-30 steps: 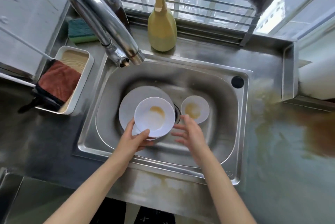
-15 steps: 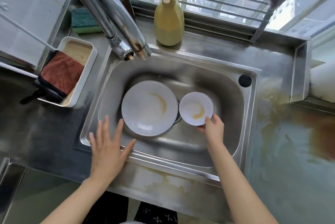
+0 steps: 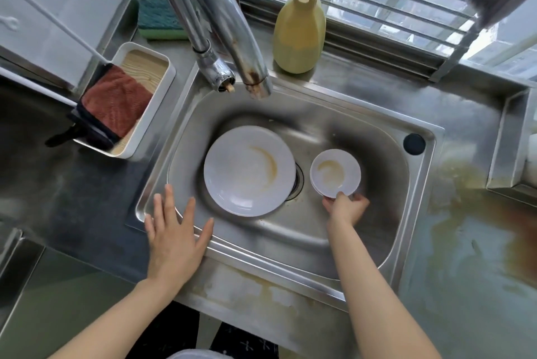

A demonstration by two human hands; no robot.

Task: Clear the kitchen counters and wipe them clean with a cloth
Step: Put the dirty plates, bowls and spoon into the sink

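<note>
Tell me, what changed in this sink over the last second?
The small white stained bowl moved from above the large round white plate to the right side of the steel sink. The left hand let it go and now spreads open over the sink's near rim; the right hand grips the bowl's near edge. The plate, rust-red cloth and yellow bottle stayed put.

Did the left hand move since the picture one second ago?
Yes. The left hand moved from over the large plate back toward the person, to the sink's front-left rim, fingers spread.

Drain (image 3: 298,182) mostly hidden under large plate (image 3: 244,175).
</note>
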